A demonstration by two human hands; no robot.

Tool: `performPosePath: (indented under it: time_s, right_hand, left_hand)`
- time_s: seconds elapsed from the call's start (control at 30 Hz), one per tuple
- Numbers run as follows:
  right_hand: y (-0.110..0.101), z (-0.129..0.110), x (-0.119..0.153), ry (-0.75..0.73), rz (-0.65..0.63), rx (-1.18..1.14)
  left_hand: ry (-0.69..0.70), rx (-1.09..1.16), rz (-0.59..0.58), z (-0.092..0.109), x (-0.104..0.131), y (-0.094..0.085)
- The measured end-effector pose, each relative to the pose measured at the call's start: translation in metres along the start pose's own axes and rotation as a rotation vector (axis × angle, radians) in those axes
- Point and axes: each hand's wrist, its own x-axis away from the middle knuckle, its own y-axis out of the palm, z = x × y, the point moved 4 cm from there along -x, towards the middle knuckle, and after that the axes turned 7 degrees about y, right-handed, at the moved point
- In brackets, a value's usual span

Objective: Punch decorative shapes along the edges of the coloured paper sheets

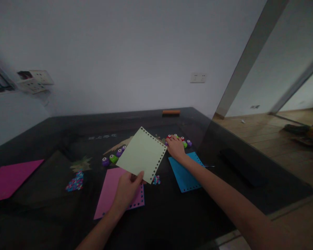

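My left hand [129,187] pinches the near edge of a pale green paper sheet [142,154], tilted above the table, with small shapes punched along two edges. Beneath it lies a pink sheet [109,189] with punched edges. My right hand [176,146] reaches over a group of small round punches, among them a purple one [189,143]; its fingers are bent at them, and whether one is gripped is hidden. Below my right forearm a blue punched sheet [182,175] lies flat. Left of the green sheet sit several more punches, including a green one [113,158].
On the black table [67,139] lie a magenta sheet [13,178] at the left, a pile of paper bits [76,181], a smaller pile [156,180], an orange-brown roll [171,112] at the back and a dark flat object [242,166] at the right.
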Motion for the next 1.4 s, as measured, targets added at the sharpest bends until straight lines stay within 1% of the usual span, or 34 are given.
performPosePath:
  time_s: [0.2,0.4,0.5,0.63,0.77,0.8,0.83,0.87,0.9,0.97,1.03,1.1,1.3,1.4]
  right_hand:
    - [0.005,0.011,0.000,0.010,0.028,-0.008]
    - [0.004,0.016,0.000,0.034,0.074,-0.088]
    - [0.000,0.018,-0.001,0.053,0.087,-0.157]
    - [-0.012,0.027,0.003,0.085,0.109,-0.289]
    - [-0.035,0.047,0.021,0.084,0.118,-0.432]
    - [-0.041,0.053,0.029,0.082,0.113,-0.483]
    - [-0.047,0.059,0.037,0.093,0.105,-0.639]
    - [-0.051,0.064,0.046,0.104,0.065,-0.782]
    - [-0.054,0.067,0.055,0.119,-0.003,-0.882]
    - [-0.057,0.071,0.073,0.177,-0.124,-0.988]
    - [-0.056,0.069,0.087,0.227,-0.236,-1.118]
    - [-0.053,0.065,0.097,0.268,-0.291,-1.212]
    - [-0.043,0.050,0.107,0.329,-0.398,-1.305]
    - [-0.039,0.047,0.110,0.386,-0.482,-1.341]
  left_hand:
    - [-0.002,-0.005,-0.017,-0.005,-0.001,0.003]
    - [0.016,-0.003,-0.025,0.001,0.001,0.002]
    - [0.003,0.009,-0.012,0.002,0.001,0.001]
    - [0.019,0.054,0.001,0.004,0.001,0.001]
    - [0.036,0.131,-0.005,0.010,0.001,0.002]
    - [0.035,0.144,-0.010,0.011,0.002,0.002]
    - [0.029,0.155,-0.017,0.011,0.002,0.003]
    - [0.021,0.164,-0.026,0.011,0.002,0.004]
    - [0.014,0.171,-0.039,0.012,0.003,0.004]
    - [0.000,0.171,-0.069,0.012,0.004,0.007]
    - [-0.014,0.163,-0.100,0.014,0.006,0.009]
    - [-0.031,0.165,-0.139,0.016,0.009,0.013]
    - [-0.091,0.132,-0.243,0.019,0.016,0.025]
    - [-0.095,0.117,-0.295,0.018,0.019,0.029]
